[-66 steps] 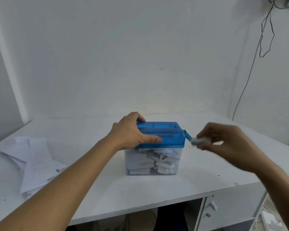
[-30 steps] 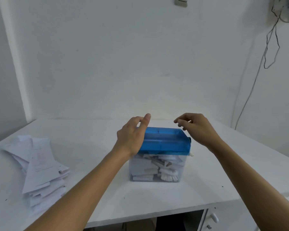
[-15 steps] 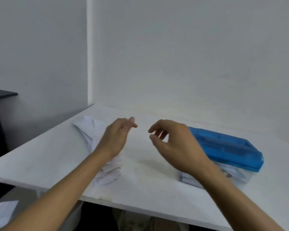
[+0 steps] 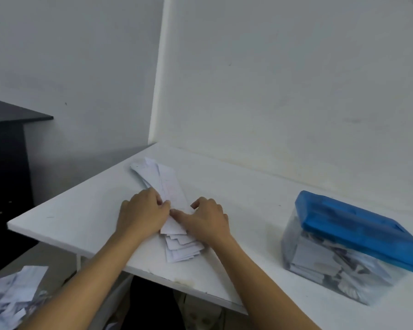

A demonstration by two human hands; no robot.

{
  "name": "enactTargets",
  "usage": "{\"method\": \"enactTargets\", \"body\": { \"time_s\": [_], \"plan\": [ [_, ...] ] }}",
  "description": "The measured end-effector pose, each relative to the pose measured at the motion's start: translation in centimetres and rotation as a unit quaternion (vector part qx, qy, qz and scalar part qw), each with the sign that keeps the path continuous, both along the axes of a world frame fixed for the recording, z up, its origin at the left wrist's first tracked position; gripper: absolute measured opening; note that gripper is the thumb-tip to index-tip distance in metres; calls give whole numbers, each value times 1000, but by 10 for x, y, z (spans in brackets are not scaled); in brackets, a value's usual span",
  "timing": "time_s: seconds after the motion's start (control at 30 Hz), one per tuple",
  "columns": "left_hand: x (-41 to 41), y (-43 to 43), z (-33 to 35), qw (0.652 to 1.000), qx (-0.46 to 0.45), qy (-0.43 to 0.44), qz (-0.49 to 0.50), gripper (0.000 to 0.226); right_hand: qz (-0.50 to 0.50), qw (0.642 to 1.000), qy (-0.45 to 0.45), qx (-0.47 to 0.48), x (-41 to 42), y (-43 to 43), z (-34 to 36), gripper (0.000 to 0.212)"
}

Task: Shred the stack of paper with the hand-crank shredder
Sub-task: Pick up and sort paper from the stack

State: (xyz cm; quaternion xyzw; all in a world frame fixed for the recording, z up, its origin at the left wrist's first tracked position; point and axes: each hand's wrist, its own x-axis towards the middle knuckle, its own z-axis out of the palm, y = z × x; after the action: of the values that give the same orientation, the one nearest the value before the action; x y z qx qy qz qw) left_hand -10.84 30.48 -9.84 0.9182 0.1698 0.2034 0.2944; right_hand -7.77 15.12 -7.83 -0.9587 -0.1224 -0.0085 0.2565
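The stack of paper (image 4: 168, 191) is fanned on the table (image 4: 81, 210), well apart from the shredder (image 4: 353, 246). The left hand (image 4: 141, 214) is curled at the top sheet, though a pinch cannot be confirmed, and the right hand (image 4: 206, 221) is pressed loosely on top. The sheets are judged light, limp and slippery, best pinched at one end.

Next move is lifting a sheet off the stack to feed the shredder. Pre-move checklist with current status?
1. Both hands at the stack of paper: ok. The left hand curls its fingers on the top sheet and the right hand has its thumb on it.
2. Only one sheet separated: cannot tell, the hands cover the edge.
3. Shredder upright on the table with its blue lid seated: ok.
4. Room in the clear bin: not ok, shreds look close to the lid.
5. Crank reachable: cannot tell, it is not visible from this angle.
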Motion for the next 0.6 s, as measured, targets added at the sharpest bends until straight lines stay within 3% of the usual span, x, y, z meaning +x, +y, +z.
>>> {"method": "enactTargets", "body": {
  "time_s": [0.27, 0.6],
  "plan": [
    [0, 1, -2, 999, 43, 25, -16, 42, -30, 993, -24, 114, 3, -4, -14, 44],
    [-5, 2, 0, 1000, 17, 7, -20, 38, -41, 982, -29, 181, 2, -8, -13, 36]
  ]
}}
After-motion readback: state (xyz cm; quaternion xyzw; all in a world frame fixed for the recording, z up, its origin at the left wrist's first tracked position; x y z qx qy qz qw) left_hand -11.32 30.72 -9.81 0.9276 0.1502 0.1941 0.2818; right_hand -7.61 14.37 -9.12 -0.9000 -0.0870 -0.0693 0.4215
